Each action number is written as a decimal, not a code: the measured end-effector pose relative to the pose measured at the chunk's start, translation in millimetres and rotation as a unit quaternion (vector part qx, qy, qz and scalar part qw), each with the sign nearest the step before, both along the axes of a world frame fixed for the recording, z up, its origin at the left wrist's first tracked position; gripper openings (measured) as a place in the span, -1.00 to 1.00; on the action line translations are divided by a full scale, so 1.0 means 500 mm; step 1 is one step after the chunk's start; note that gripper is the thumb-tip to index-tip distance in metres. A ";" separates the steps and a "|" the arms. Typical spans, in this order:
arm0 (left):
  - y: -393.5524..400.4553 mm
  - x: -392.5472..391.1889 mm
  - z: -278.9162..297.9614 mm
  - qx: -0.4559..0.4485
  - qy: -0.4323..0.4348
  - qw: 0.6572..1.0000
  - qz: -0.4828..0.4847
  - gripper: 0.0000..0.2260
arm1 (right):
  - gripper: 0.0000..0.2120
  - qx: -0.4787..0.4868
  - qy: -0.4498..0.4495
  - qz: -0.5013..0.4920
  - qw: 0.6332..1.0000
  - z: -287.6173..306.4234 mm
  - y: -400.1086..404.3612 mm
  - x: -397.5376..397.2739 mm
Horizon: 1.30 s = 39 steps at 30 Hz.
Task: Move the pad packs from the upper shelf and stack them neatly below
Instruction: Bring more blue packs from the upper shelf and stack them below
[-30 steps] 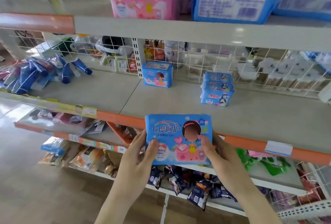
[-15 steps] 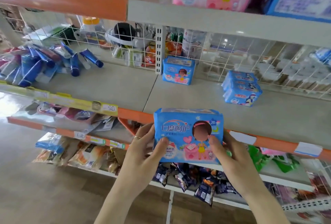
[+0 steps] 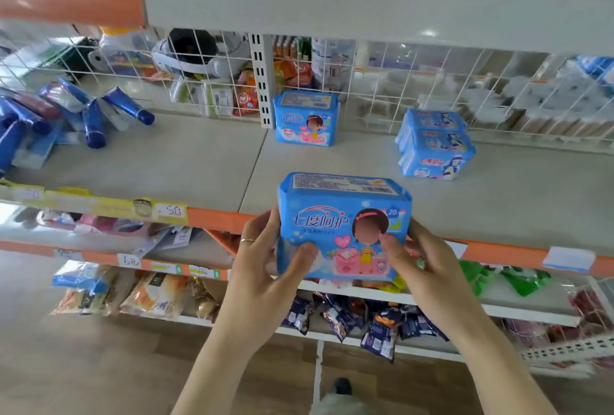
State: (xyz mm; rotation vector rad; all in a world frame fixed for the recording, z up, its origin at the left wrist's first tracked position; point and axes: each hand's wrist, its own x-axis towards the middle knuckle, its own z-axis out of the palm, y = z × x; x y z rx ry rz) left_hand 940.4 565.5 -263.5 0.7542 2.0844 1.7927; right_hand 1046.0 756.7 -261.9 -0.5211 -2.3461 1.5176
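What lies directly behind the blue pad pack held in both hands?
Behind the held pad pack you see bare grey shelf, then a second upright pad pack against the wire grid. The held pack covers part of the shelf's orange edge.

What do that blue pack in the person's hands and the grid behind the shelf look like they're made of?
The held pad pack looks like thin glossy plastic film: it shines, its top is folded and sealed, and it dents under the thumbs. The left hand and right hand grip its sides. The back grid looks like white-coated metal wire, with thin straight crossing rods; the coating type is unclear.
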 end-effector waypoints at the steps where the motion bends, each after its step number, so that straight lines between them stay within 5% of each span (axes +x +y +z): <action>1: 0.008 -0.005 0.004 -0.006 0.001 1.000 0.007 -0.72 | -0.65 -0.002 0.002 0.009 1.000 -0.001 0.010 -0.011; 5: 0.029 -0.036 0.007 -0.027 0.015 0.999 0.036 -0.70 | -0.78 -0.017 0.007 0.053 0.998 -0.001 0.050 -0.065; 10: 0.070 -0.067 0.011 -0.023 -0.009 0.996 0.080 -0.73 | -0.56 0.028 0.015 0.088 0.996 0.028 0.105 -0.124; 17: 0.114 -0.089 0.008 -0.057 -0.037 0.993 0.100 -0.76 | -0.62 0.015 0.016 0.117 0.993 0.040 0.147 -0.141; 39: 0.147 -0.281 -0.039 -0.154 0.020 0.985 0.070 -0.72 | -0.50 0.025 0.015 0.046 0.998 -0.071 0.153 -0.266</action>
